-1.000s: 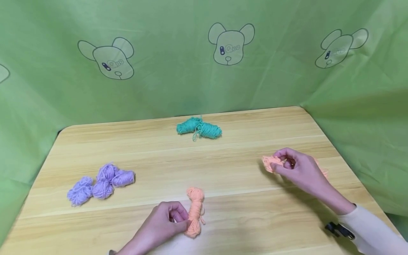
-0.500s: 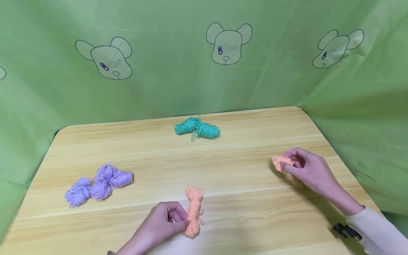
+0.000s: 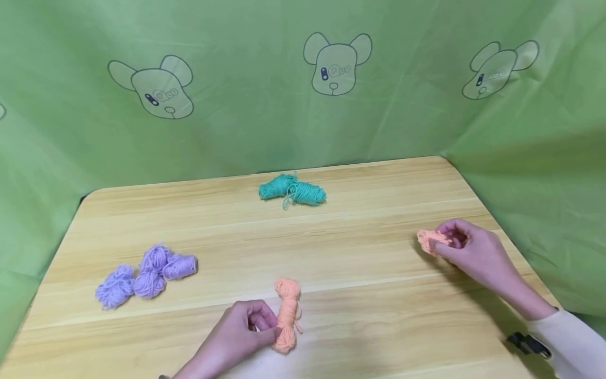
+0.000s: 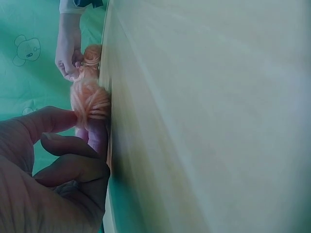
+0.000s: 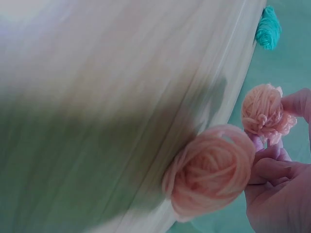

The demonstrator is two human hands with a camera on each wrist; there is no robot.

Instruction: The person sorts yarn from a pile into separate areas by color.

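Note:
Near the table's front edge, my left hand (image 3: 243,331) pinches the lower end of a peach yarn skein (image 3: 286,313). That skein lies lengthwise on the wood, tied in the middle, and its rounded end (image 4: 90,102) shows between the fingers in the left wrist view. Over at the right side, my right hand (image 3: 478,255) holds another peach skein (image 3: 430,241) between thumb and fingers, seemingly just above the table. A further peach skein (image 5: 211,170) appears close beside this hand in the right wrist view; the hand hides it from the head view.
Several purple yarn skeins (image 3: 153,271) lie clustered at the left. Two green skeins (image 3: 293,190) touch each other near the back edge of the wooden table (image 3: 360,237). Green cloth (image 3: 255,105) with printed animal heads hangs behind and along the sides.
My right hand has shifted to the right with its peach skein, and the peach yarn earlier visible behind it is now covered. The left hand keeps its grip in place.

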